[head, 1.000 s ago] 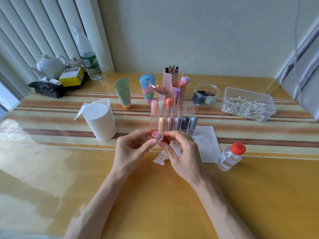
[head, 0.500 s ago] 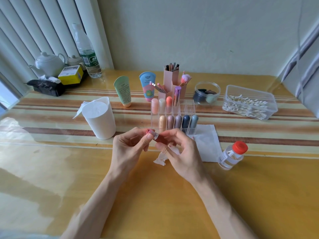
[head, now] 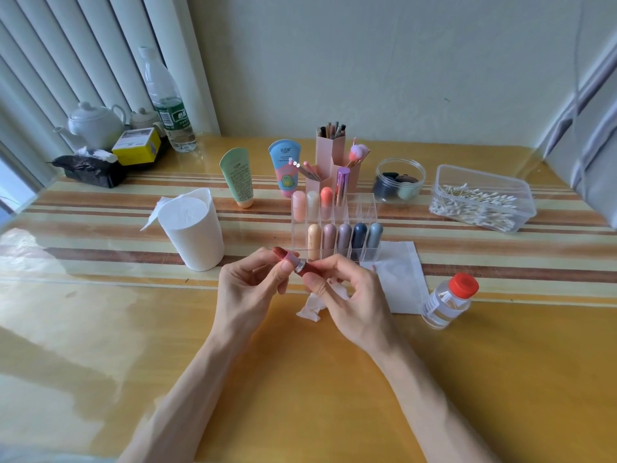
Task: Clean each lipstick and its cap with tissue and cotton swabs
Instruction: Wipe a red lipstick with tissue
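Note:
Both hands hold one open lipstick (head: 298, 264) just in front of the clear organizer (head: 364, 208). My left hand (head: 250, 289) pinches its upper part near the silver ring, and the reddish stick pokes out to the upper left. My right hand (head: 347, 295) grips the dark red base and also holds a crumpled tissue (head: 312, 307) that hangs below the fingers. Several capped lipsticks (head: 344, 238) stand in the organizer. The cap of the held lipstick is not visible.
A white tissue canister (head: 197, 232) stands left of the hands. A flat tissue (head: 397, 279) and a red-capped clear bottle (head: 447, 300) lie right. A tub of cotton swabs (head: 480, 198), a jar, brush holders and two tubes stand behind. A teapot and a water bottle sit far left.
The lipstick has tilted so its tip points up and left, and more of the reddish stick shows past the left fingers. Both hands stay in front of the organizer.

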The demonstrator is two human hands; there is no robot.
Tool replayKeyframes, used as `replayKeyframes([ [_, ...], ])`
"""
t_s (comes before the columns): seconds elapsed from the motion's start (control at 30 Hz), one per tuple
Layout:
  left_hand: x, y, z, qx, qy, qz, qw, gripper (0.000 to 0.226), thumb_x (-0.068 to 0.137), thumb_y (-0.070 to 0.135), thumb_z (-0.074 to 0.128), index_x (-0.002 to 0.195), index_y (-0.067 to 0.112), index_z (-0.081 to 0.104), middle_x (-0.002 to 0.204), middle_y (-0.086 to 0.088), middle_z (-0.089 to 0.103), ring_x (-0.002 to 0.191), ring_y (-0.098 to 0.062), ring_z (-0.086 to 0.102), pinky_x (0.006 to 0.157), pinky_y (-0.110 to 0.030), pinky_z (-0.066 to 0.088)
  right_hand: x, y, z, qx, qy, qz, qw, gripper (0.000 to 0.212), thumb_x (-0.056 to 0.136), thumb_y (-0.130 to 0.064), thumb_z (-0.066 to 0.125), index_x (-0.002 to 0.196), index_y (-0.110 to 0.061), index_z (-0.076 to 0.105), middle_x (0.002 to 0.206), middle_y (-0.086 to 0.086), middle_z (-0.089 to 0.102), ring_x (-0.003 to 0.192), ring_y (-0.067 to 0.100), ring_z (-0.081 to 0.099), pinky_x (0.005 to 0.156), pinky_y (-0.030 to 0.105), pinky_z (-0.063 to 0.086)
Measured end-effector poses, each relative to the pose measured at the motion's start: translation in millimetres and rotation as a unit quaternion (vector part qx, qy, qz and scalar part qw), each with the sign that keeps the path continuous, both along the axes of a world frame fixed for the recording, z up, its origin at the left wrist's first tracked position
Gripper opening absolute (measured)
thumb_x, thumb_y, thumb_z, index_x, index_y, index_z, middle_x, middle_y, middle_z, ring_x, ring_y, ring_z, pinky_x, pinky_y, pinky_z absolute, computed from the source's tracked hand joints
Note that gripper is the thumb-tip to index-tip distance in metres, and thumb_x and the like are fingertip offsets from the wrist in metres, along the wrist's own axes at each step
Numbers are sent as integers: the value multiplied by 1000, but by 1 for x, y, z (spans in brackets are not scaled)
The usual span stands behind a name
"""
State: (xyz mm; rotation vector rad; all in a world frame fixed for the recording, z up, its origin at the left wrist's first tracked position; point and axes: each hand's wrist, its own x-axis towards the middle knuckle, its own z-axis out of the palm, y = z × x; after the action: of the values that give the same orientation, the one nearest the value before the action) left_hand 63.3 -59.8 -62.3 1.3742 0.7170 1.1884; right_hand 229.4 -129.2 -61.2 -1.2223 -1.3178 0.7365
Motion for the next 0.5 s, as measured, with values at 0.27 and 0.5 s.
replayKeyframes([
  [0.27, -3, -1, 1, -22, -2, -30, 999, 14, 94, 18, 69, 96, 12, 82, 78, -26, 63, 66, -30, 45, 68, -40, 45, -3, 1, -2, -62, -6, 49, 997, 37, 109, -34, 47, 105, -6, 71, 75, 4, 65, 79, 25, 67, 75, 21, 56],
  [0.5, -5, 3, -4, -12, 7, -52, 999, 15, 97, 17, 69, 103, 9, 80, 88, -39, 59, 73, -45, 48, 73, -51, 40, -3, 0, 2, -74, 16, 76, 994, 41, 109, -32, 42, 101, -2, 68, 78, 17, 62, 73, 21, 59, 74, 16, 53],
])
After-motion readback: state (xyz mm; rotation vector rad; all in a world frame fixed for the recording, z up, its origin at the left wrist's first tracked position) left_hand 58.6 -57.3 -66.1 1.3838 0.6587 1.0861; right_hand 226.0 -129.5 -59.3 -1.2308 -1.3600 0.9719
